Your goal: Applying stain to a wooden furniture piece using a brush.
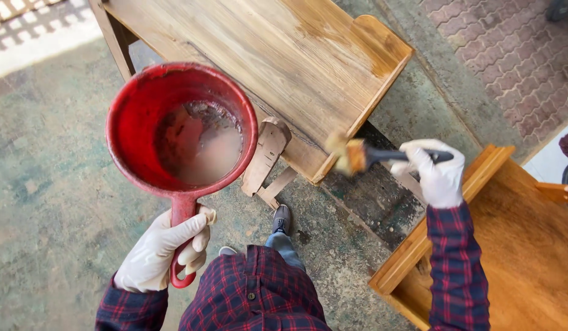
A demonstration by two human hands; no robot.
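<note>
My left hand (162, 252), in a white glove, grips the handle of a red dipper pot (134, 119) with a thin brownish liquid in its bottom. It is held level over the floor, left of a pale wooden table (284, 55). My right hand (436, 171), also gloved, holds a dark-handled paintbrush (357, 155). The brush's bristles touch the near edge of the wooden table, close to its raised side rail, and are blurred.
A second, more orange wooden piece (517, 245) stands at the lower right. The floor is stained concrete (45, 202), with brick paving (511, 55) at the upper right. My shoe (282, 218) is below the table's edge. A folding wooden bracket (267, 153) hangs under the table.
</note>
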